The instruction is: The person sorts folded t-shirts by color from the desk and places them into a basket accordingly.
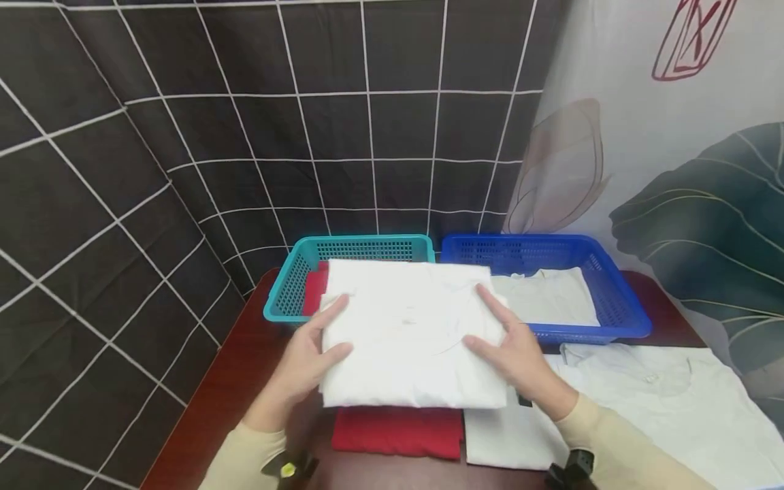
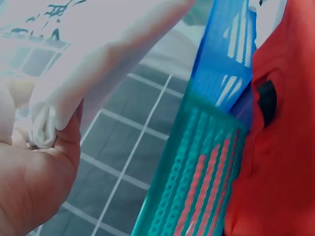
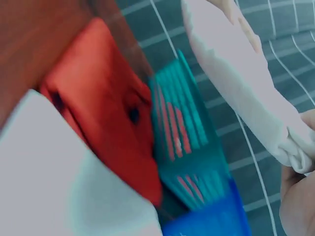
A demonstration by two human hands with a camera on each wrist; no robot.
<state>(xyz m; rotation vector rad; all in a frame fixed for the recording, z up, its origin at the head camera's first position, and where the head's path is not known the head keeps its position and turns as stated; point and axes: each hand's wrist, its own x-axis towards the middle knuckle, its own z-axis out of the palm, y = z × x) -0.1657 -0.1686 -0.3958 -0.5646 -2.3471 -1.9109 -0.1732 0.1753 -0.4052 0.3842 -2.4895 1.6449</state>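
1. Both hands, left hand (image 1: 315, 350) and right hand (image 1: 516, 348), hold the folded white garment (image 1: 410, 340) at opposite sides, partly closed, thumbs above and the layered edges pinched. Even, level tension would likely keep the layers from slipping or the middle from sagging.
2. It is raised over the table (image 1: 241, 354), so its near edge should stay above the folded red garment (image 1: 398, 432) and the folded white one (image 1: 511, 442) below.
3. To the right, a white T-shirt (image 1: 680, 391) lies spread; sleeves could drag it.
4. Beyond, the teal basket (image 1: 284, 292) and blue basket (image 1: 588, 333) stand side by side; their near rims, partly hidden, need clearance.
5. Farthest, the grid-patterned cloth (image 1: 398, 129) bounds forward reach.
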